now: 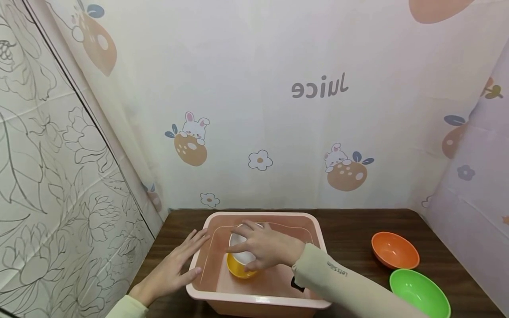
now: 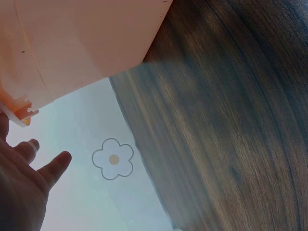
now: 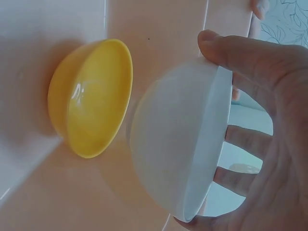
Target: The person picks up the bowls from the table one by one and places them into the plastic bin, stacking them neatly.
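My right hand [image 1: 272, 246] grips a white bowl [image 3: 168, 139] by its rim from above, thumb on one side and fingers spread across to the other. Just below the white bowl, a yellow bowl [image 3: 98, 98] sits on the floor of a pink plastic tub [image 1: 260, 300]. From above, the white bowl partly covers the yellow one, and a gap shows between them in the right wrist view. My left hand [image 1: 171, 270] is at the tub's left rim, its fingers extended and at least one seeming to touch the edge. Only part of that hand shows in the left wrist view.
The tub stands on a dark wood-grain table [image 1: 350, 225]. To its right lie an orange bowl [image 1: 395, 250] and a green bowl [image 1: 419, 292], close together. A printed curtain [image 1: 278, 123] hangs behind the table, with a floral panel [image 1: 59, 176] at the left.
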Demonstrator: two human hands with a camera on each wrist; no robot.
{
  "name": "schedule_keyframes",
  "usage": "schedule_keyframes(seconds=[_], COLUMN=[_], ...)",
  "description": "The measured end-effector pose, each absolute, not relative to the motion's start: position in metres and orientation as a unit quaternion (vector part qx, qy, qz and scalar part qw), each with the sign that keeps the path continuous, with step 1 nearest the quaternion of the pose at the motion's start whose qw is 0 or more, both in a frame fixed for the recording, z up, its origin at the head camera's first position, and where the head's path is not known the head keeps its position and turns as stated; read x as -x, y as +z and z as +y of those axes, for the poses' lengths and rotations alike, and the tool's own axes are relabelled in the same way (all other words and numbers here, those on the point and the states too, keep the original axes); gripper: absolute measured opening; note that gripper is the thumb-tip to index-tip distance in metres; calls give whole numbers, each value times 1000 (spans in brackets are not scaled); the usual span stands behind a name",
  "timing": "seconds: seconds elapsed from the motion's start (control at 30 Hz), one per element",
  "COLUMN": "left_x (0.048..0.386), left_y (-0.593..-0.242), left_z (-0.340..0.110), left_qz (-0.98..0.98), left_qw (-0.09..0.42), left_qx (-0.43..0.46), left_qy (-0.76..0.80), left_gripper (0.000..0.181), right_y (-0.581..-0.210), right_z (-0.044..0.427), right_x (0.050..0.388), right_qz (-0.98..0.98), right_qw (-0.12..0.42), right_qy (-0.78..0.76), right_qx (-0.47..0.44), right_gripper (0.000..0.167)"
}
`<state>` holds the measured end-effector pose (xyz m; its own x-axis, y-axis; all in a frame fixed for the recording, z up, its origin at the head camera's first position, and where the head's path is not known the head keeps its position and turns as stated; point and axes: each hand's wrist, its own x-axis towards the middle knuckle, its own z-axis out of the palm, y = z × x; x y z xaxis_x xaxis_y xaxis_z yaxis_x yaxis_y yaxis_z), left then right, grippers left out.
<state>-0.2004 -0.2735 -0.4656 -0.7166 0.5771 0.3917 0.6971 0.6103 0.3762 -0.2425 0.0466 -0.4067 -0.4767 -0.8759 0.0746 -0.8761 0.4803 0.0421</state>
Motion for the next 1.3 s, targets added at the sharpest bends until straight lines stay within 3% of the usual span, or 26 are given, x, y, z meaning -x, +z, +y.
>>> schedule_keyframes(seconds=[0.93,1.3], left_x=[201,201], left_y=[-466,-466], left_z=[-274,-273], left_qz=[-886,-886], left_qw=[125,130], left_qx=[366,369], left_qy=[-257,-248], left_gripper=[75,75], right_y=[-417,-420], right_z=[32,27], right_x=[246,248], right_qz=[-858,-862], right_qw=[-16,-64], right_qy=[13,24], right_qx=[-513,-502], right_gripper=[66,65])
